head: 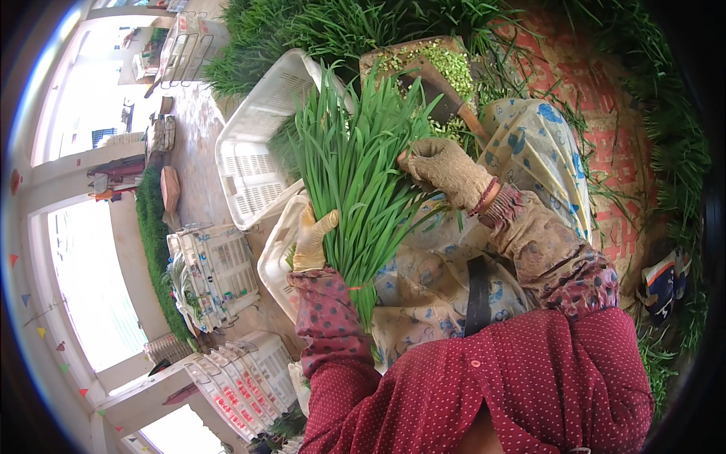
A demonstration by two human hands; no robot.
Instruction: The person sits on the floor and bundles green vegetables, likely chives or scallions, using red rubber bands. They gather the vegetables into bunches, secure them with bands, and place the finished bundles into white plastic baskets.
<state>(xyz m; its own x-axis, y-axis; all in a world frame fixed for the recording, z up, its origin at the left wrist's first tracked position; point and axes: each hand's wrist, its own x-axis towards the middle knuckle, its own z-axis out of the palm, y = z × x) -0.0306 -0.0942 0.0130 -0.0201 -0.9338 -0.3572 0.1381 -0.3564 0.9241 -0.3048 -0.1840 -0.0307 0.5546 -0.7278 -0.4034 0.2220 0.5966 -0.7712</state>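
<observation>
A large bunch of long green leaves, like garlic chives (354,170), lies across my lap with a reddish band round its lower end. My left hand (313,235), in a yellowish glove, grips the bunch's left side. At its right edge is my right hand (445,167) in a dirty knit glove, its fingers curled at the leaves; whether they pinch any is hidden. Beyond it a cleaver (439,88) with a wooden handle rests on a wooden board (371,62) strewn with chopped pale stem pieces. A patterned plastic apron (522,153) covers my legs.
A white plastic crate (244,153) stands tilted at the left, with another white basket (278,255) nearer. Heaps of green leaves (340,25) lie beyond and along the right. Loose leaves litter the red-printed floor covering (618,170). Stacked crates (221,272) stand farther left.
</observation>
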